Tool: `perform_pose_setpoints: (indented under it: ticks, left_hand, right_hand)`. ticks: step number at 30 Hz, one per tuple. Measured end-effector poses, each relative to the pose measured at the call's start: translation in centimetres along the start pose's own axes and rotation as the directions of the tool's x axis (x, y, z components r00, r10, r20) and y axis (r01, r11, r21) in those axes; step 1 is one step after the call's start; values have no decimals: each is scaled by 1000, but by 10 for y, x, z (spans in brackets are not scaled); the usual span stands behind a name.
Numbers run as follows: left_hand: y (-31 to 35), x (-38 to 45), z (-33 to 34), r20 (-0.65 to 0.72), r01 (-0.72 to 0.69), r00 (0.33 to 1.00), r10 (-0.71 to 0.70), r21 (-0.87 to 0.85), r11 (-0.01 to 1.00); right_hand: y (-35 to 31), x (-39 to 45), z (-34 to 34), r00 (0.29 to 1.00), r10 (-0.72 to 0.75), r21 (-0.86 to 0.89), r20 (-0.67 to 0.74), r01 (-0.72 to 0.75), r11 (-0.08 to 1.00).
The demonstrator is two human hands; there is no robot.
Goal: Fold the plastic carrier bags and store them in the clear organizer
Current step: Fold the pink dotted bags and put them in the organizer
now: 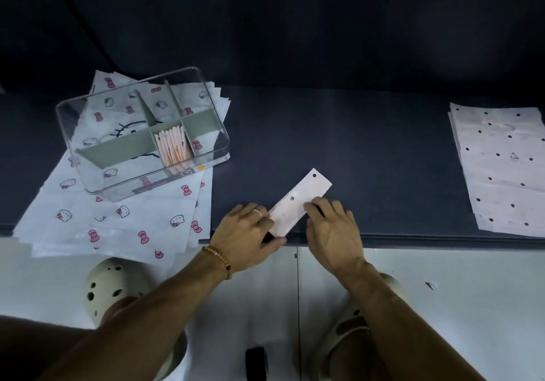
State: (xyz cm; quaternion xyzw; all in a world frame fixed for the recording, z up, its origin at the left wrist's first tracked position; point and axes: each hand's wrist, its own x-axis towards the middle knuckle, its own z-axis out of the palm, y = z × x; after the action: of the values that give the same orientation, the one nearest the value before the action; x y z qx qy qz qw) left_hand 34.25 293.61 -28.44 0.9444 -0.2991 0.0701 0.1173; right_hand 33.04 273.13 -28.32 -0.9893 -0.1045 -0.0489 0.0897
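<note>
A pale pink carrier bag with black dots, folded into a narrow strip [298,200], lies slanted near the front edge of the dark table [368,150]. My left hand [249,236] pinches its near end between thumb and fingers. My right hand [333,227] rests its fingers on the strip's right edge. The clear organizer [141,133] with grey dividers sits at the left on a pile of white cartoon-cat bags [118,218]. Several folded pink bags [172,146] stand in its middle compartment. A stack of flat pink dotted bags [501,165] lies at the right.
The table's front edge runs just under my hands, with a white floor below. Two cream clog shoes [106,289] and a small black object [256,363] are on the floor. The cat-print pile overhangs the table edge at the left.
</note>
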Motion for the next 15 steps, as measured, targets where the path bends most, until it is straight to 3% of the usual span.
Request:
perform_pose_setpoints:
  ticks: [3,7,10,12,15]
  left_hand:
    - [1,-7,-1,152,-46,987,48,-14,999]
    - [9,-4,-2,52,-33,998,36,-54,998]
    - [15,4,-7,66,138,990,-127,-215,967]
    - [17,12,-9,129,302,953,-274,-339,891]
    - [18,24,-11,247,472,880,-406,-566,676]
  right_hand:
    - [4,0,-3,999,-46,5,-15,47,999]
    - [3,0,-9,994,-107,37,-7,107,994]
    - [-6,-1,-9,990,-144,116,4,142,983]
    - [-13,0,-8,998,-46,249,32,37,968]
    - [-16,11,-7,978,190,462,87,-208,862]
